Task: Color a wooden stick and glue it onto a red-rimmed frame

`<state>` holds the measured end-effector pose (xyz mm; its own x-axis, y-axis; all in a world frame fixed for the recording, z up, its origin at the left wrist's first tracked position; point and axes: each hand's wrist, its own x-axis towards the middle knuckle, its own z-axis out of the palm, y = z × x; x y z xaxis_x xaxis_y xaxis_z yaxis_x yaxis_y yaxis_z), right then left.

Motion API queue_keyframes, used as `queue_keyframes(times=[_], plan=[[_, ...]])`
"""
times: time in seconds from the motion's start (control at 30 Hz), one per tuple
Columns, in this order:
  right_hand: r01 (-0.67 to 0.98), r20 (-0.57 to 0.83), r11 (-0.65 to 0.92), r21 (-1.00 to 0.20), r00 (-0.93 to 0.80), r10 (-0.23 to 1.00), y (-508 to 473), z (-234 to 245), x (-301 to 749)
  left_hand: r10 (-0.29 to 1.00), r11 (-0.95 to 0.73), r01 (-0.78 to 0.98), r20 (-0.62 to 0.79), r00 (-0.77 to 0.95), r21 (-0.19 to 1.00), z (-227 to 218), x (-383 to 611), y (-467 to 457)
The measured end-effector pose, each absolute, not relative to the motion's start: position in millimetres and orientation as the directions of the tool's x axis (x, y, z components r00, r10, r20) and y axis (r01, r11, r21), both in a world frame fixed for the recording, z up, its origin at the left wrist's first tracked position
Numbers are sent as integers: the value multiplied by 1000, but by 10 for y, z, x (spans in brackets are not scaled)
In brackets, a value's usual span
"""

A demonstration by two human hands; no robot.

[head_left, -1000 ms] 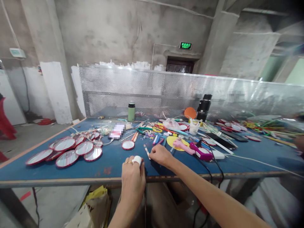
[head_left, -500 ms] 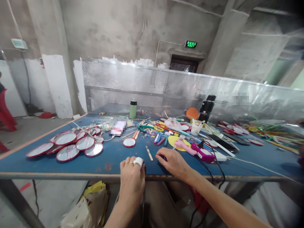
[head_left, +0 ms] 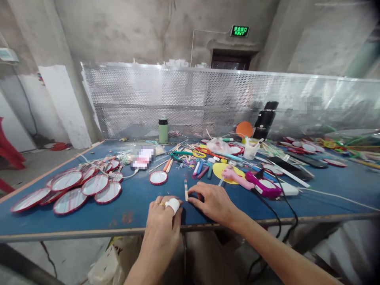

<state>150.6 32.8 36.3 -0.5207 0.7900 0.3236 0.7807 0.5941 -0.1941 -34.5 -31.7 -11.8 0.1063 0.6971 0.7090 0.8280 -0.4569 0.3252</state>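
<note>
The right hand (head_left: 215, 204) holds its thumb and index finger a narrow gap apart at the near end of a flat, pale wooden stick with coloured bands (head_left: 186, 189); whether they grip it cannot be told. The stick is at the front of the blue counter (head_left: 97, 222), between the two hands. The left hand (head_left: 162, 219), with a white wrap (head_left: 173, 205) on one finger, rests curled at the counter's front edge; its fingertips are hidden, so their contents cannot be told.

Beyond the left hand lies a single round, red-rimmed mirror (head_left: 158, 178). Farther left is an overlapping pile of red-rimmed mirrors (head_left: 95, 185). Right of the stick, a pink-and-magenta corded tool (head_left: 268, 188) lies partly over a flat yellow disc (head_left: 219, 171). Toward the rear stand a green bottle with a dark cap (head_left: 163, 132) and a black bottle (head_left: 263, 122), before a perforated metal panel (head_left: 178, 93).
</note>
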Motion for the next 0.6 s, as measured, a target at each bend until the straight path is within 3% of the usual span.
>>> queue_keyframes(times=[0.3, 0.47, 0.6], plan=[[796, 554, 573, -195, -393, 734, 77, 159, 1905, 643, -591, 801, 653, 400, 91, -6, -485, -111], [736, 710, 647, -199, -347, 612, -52, 59, 2155, 515, -653, 755, 697, 500, -60, -41, -514, 33], [770, 746, 617, -166, -311, 589, -88, 128, 2367, 398, -646, 734, 727, 560, -212, -217, -583, 174]])
